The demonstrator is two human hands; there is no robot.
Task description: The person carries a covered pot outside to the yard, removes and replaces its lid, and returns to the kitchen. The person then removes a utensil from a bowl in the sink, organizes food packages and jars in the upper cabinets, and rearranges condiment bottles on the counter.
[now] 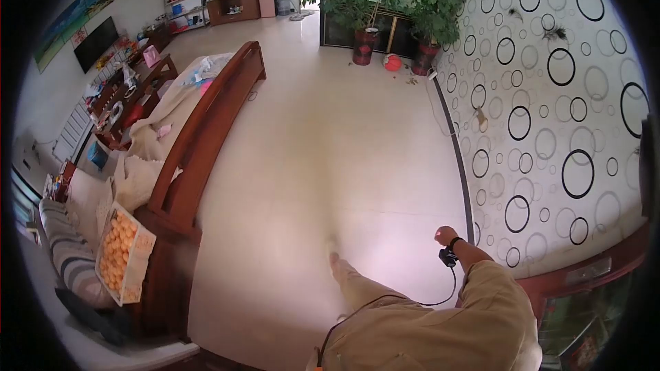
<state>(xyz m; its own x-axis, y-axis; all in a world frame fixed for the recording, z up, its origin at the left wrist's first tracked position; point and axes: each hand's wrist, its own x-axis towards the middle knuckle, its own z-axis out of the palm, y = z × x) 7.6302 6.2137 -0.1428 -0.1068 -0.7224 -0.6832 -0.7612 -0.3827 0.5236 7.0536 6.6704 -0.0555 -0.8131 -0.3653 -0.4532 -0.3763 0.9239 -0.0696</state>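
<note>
The black device (447,257) sits at your right wrist, just below your right hand (445,235) in the view; its long axis is too small to make out. From it a cable (453,292) loops down and leftward across your tan clothing (426,333). Your right hand looks loosely curled, but you cannot tell from here whether its fingers close on anything. Your left hand is out of view, so the right is the only one to measure from.

Farther out, the circle-patterned wall (536,120) rises to your right, with a dark strip (456,144) along its foot. Well apart on your left, the wooden sofa (206,141) has its long back running away from you, and a white basket (141,266) of orange round items (118,247) rests at its near end. You can read no brand, label or writing anywhere.
</note>
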